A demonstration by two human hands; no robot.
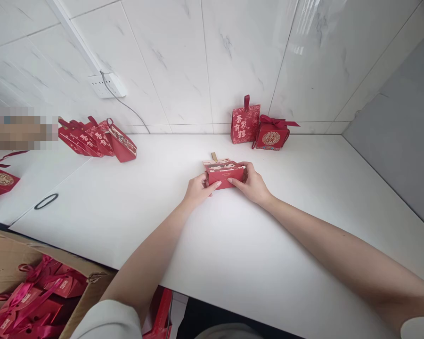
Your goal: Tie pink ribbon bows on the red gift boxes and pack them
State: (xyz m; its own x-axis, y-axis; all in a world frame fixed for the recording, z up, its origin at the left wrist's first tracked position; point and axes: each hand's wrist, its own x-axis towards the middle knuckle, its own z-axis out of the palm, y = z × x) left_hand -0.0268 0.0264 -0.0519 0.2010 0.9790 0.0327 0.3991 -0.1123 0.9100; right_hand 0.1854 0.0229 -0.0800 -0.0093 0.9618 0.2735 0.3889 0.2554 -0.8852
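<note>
A small red gift box [226, 175] with a printed picture on its sloping face and a tan loop at its top is held over the white table [212, 235]. My left hand [199, 189] grips its left side, thumb on the red front face. On the right side my right hand [250, 182] holds it the same way, fingers behind and thumb in front. The box's underside is hidden.
A red bag-shaped box [245, 125] and a ribboned box [271, 135] stand by the wall. Several red boxes [99, 139] lean at the left, near a black ring [46, 201]. A carton [92, 287] of ribboned boxes sits lower left.
</note>
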